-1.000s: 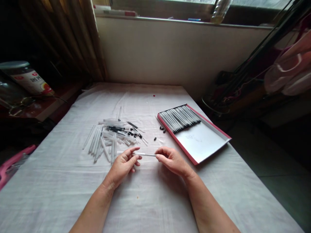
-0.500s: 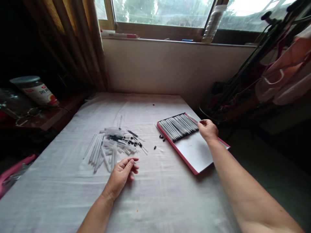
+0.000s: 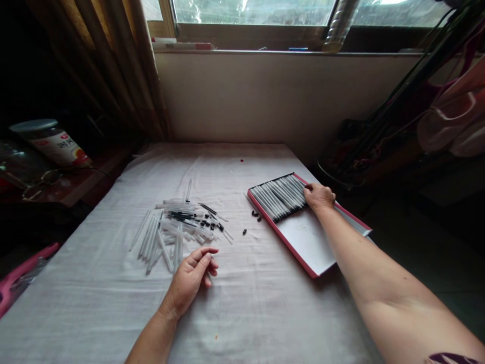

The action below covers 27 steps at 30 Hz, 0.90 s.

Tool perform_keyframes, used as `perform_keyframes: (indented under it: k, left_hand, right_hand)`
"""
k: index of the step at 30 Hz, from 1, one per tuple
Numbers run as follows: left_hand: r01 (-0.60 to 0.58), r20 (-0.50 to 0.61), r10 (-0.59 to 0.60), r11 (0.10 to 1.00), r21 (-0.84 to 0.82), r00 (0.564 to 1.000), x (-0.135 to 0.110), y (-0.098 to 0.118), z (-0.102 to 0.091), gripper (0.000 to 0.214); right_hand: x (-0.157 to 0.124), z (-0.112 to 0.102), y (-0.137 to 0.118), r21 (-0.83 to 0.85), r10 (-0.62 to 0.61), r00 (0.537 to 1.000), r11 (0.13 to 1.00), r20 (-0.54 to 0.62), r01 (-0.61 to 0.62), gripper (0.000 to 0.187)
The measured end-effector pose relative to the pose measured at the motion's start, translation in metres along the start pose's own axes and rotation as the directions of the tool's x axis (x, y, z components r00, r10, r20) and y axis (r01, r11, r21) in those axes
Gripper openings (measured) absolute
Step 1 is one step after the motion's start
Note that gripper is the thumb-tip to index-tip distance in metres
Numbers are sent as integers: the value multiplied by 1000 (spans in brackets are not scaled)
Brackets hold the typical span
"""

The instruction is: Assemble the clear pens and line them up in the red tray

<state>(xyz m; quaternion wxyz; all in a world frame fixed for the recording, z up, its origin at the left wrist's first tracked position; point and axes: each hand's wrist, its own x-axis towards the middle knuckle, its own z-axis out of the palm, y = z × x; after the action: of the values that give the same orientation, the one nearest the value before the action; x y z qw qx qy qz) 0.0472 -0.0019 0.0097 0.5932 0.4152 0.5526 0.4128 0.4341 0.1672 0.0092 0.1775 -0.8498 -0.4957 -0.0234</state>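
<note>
My right hand (image 3: 320, 197) is closed at the right end of a row of slim pens (image 3: 278, 196) with translucent barrels and black ends. Its fingertips pinch a pen at that end, mostly hidden by the hand. The pens lie side by side in the upper part of a shallow, red-edged box (image 3: 282, 237) with a white inside. My left hand (image 3: 193, 273) hovers over the cloth with loosely bent fingers, apart, and nothing visible in them. Just beyond it lies a loose pile of clear pen barrels (image 3: 151, 237), dark-tipped refills (image 3: 184, 216) and small black caps (image 3: 212, 226).
A white cloth (image 3: 242, 313) covers the table. Several black caps (image 3: 255, 215) lie close to the box's left edge. A labelled jar (image 3: 53, 144) stands on a side surface at the left. Beyond the table is a wall below a window; clothes hang at the right.
My right hand has shifted slightly left and lower against the pen row; the reddish strip seen by its fingers is now covered. My left hand stays almost still. The view has tilted down slightly.
</note>
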Motion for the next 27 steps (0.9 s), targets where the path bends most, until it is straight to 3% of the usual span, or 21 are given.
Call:
perform_keyframes:
  k: [6,10,14,17,20,23,27]
  left_hand:
    - [-12,2,12,1000,-4,1000,0,-1,1,49]
    - [-11,1,11,999,-31,1000,0,0,1,47]
    - [-22,18,23,998,-67,1000,0,0,0,46]
    - [-28,49,32,997,-77,998,-1,0,-1,43]
    - [-34,64,41,995,-93,997,-2,0,-2,41]
    - [-31,56,37,993,-115,998,-2,0,-2,36]
    - [-19,36,25,990,-139,999,-1,0,-2,27]
  right_hand:
    - [-8,-7,1,-5,-60,998,998,-25,60,36]
    - [-28,-22,-24,79,-222,968,970,-120,232,35]
    - [-71,-31,-75,225,-508,853,823,-118,521,28]
    - [-113,-27,-114,314,-656,754,710,-34,631,24]
    - [-151,-14,-142,395,-697,712,681,88,617,22]
    - [-175,0,-158,405,-671,725,713,156,573,23]
    - [-186,11,-168,351,-651,739,742,172,571,28]
